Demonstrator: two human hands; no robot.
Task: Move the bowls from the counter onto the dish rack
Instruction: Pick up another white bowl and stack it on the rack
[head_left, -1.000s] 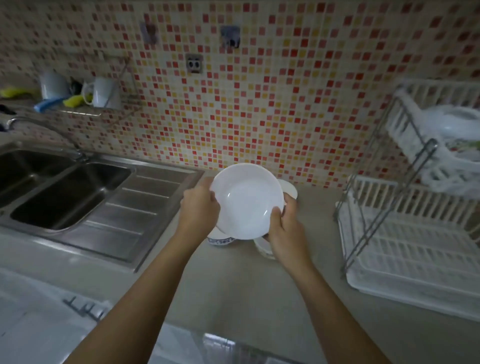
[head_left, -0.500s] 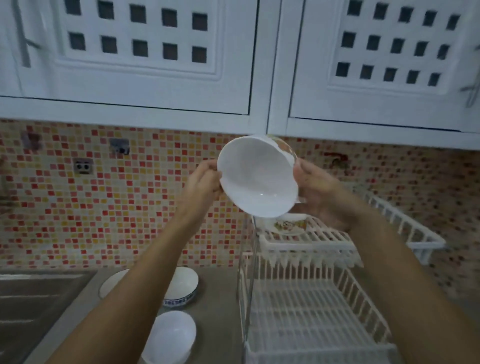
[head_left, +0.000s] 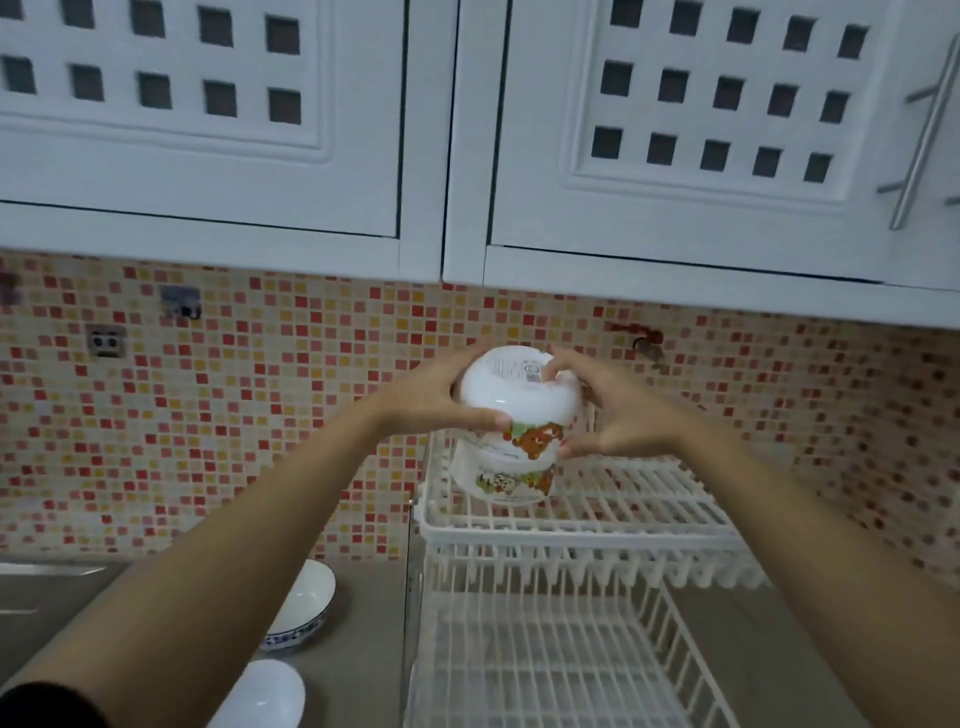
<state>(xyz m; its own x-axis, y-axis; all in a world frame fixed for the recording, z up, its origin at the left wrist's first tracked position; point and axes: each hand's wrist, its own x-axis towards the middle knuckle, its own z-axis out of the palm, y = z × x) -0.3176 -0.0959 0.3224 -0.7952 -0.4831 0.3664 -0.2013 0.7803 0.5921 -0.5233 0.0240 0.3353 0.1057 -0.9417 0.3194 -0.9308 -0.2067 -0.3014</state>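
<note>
While a white bowl (head_left: 511, 395) is held upside down between the left hand (head_left: 441, 397) and the right hand (head_left: 608, 410), it is being set over the patterned bowls (head_left: 506, 470) already stacked on the upper tier of the dish rack (head_left: 623, 525). Both hands are closed around its sides, fingers spread wide, probably so that it can be lowered squarely and left to drain. At about seven o'clock from the rack, two more bowls are left on the counter (head_left: 358, 649): a blue-rimmed bowl (head_left: 304, 605) and, nearer the bottom edge, a plain white bowl (head_left: 265, 699). The lower tier appears bare.
</note>
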